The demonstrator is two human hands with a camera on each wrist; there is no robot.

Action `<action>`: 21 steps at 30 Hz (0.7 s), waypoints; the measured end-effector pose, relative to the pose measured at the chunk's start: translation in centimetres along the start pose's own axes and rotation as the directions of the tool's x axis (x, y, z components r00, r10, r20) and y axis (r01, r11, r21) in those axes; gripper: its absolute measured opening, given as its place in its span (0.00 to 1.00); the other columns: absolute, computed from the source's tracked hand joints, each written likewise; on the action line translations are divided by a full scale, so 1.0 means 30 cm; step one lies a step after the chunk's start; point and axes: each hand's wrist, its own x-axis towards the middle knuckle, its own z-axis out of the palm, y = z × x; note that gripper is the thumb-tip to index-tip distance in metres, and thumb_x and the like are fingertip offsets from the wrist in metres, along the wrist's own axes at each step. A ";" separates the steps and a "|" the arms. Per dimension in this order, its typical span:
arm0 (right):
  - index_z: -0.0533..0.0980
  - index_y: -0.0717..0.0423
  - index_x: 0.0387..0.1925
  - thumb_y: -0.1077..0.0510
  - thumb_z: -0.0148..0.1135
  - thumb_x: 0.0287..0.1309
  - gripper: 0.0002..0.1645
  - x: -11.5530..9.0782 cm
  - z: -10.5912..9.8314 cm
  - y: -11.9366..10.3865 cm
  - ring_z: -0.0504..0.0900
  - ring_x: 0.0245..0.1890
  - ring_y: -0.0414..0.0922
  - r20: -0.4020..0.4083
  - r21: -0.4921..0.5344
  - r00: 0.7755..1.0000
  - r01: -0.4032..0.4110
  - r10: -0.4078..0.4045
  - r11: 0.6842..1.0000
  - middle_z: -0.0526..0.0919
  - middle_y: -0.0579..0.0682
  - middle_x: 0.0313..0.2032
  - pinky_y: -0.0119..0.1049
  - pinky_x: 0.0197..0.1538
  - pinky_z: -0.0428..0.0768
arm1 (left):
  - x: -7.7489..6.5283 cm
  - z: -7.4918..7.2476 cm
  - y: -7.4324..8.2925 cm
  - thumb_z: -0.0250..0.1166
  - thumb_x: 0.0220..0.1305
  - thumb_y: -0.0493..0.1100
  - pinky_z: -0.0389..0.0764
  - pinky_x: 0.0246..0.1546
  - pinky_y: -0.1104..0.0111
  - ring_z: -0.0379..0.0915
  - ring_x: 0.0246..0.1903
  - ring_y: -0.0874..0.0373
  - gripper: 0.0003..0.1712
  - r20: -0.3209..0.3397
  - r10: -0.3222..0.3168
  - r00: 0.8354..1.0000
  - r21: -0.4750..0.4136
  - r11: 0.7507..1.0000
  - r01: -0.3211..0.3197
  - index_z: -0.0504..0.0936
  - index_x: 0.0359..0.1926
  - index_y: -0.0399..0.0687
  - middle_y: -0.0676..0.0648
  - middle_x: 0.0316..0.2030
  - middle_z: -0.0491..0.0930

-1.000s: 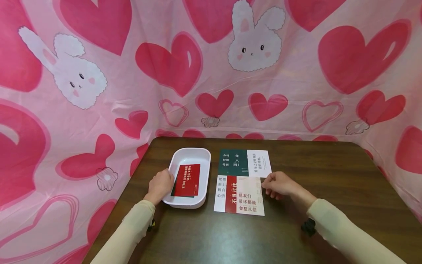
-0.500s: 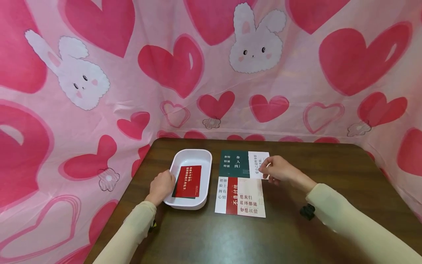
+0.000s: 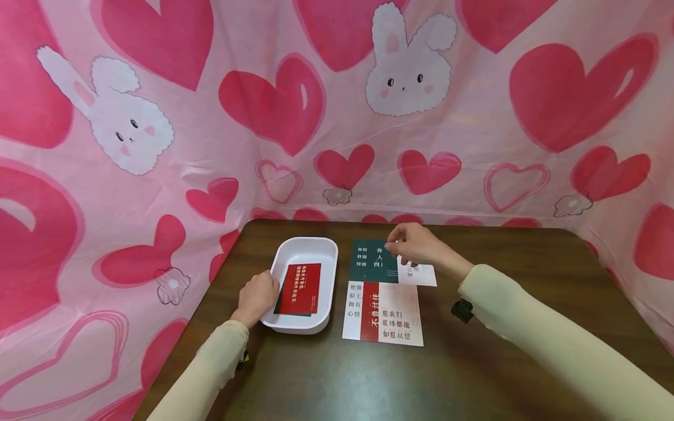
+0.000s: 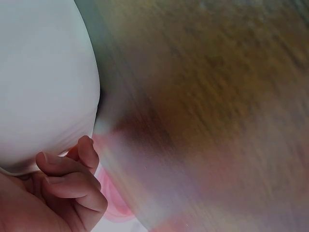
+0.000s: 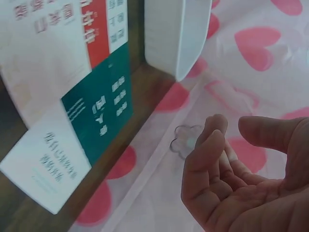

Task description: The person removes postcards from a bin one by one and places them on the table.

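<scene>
My left hand (image 3: 256, 297) grips the left rim of a white plastic tray (image 3: 329, 272). In the left wrist view its curled fingers (image 4: 72, 181) lie against the tray's outer wall; the thumb is hidden. A red card (image 3: 305, 286) lies in the tray over a dark green one. My right hand (image 3: 416, 242) hovers over a green card (image 3: 363, 272) and partly hides a white card (image 3: 427, 277). In the right wrist view its thumb and bent fingers stand apart, with nothing between them. Nearer me lie a white card (image 3: 351, 327), a red card (image 3: 370, 330) and a cream card (image 3: 402, 301), edges meeting or overlapping.
The dark brown wooden table (image 3: 337, 386) extends around the tray and cards. A pink cloth (image 3: 295, 187) printed with hearts and rabbits hangs behind the table and along its sides.
My right hand has moved left and away from me, from the cream card's right edge, past the white card, to above the green card. The left hand stays on the tray rim.
</scene>
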 end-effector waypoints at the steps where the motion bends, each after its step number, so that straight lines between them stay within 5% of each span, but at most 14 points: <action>1: 0.77 0.66 0.53 0.55 0.64 0.72 0.18 0.007 0.004 -0.014 0.83 0.27 0.48 0.003 -0.003 1.000 0.009 -0.009 1.000 0.85 0.60 0.39 0.41 0.30 0.84 | 0.000 0.000 -0.001 0.57 0.75 0.43 0.85 0.36 0.45 0.80 0.30 0.44 0.15 -0.003 0.001 1.000 0.003 1.000 -0.001 0.78 0.41 0.31 0.40 0.28 0.78; 15: 0.77 0.66 0.55 0.56 0.65 0.71 0.19 0.134 0.090 -0.196 0.83 0.26 0.47 0.017 -0.034 0.998 0.064 -0.063 0.997 0.84 0.58 0.41 0.38 0.29 0.83 | 0.000 -0.006 0.001 0.59 0.75 0.43 0.85 0.37 0.46 0.81 0.30 0.44 0.15 0.000 -0.016 1.000 0.001 1.000 0.016 0.78 0.42 0.31 0.39 0.29 0.79; 21: 0.79 0.66 0.54 0.57 0.65 0.70 0.18 0.187 0.150 -0.238 0.84 0.37 0.50 -0.010 -0.103 0.994 0.111 -0.113 0.988 0.84 0.59 0.44 0.43 0.43 0.86 | 0.002 -0.003 0.000 0.60 0.75 0.43 0.85 0.36 0.48 0.80 0.30 0.46 0.15 0.021 -0.022 1.000 -0.014 1.000 0.022 0.78 0.44 0.31 0.41 0.30 0.78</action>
